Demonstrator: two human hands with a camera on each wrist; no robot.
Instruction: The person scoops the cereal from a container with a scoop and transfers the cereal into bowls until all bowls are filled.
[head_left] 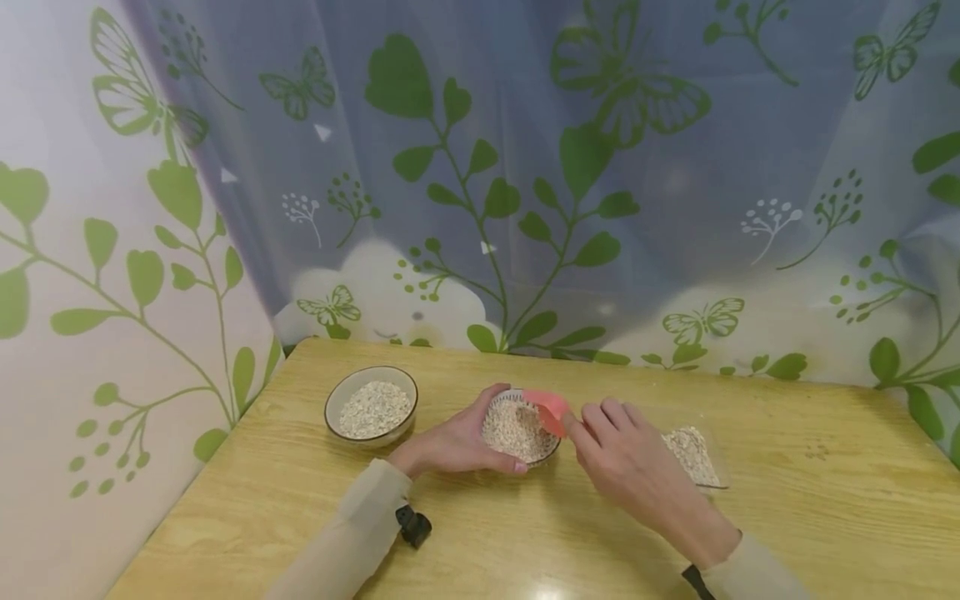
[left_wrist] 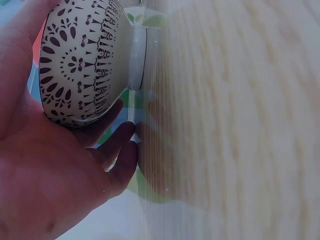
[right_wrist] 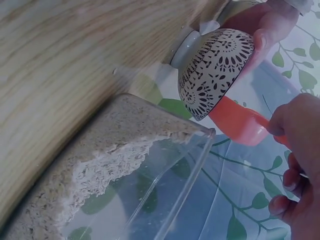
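A brown bowl (head_left: 371,406) of oats sits on the wooden table (head_left: 810,517) before a leaf-print curtain (head_left: 525,167).

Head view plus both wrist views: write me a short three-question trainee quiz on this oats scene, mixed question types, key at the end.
1. True or false: the left hand cups the patterned bowl from its side.
2. What does the right hand pinch? A) a metal fork B) a pink scoop C) a lid
3. Fill in: to the right of the right hand stands a clear ____ of oats.

Key
1. True: the left wrist view shows the palm curled round the bowl's wall.
2. B: the pink scoop sits over the bowl's rim.
3. Container: the clear container stands apart from the plain bowl on the wooden table.
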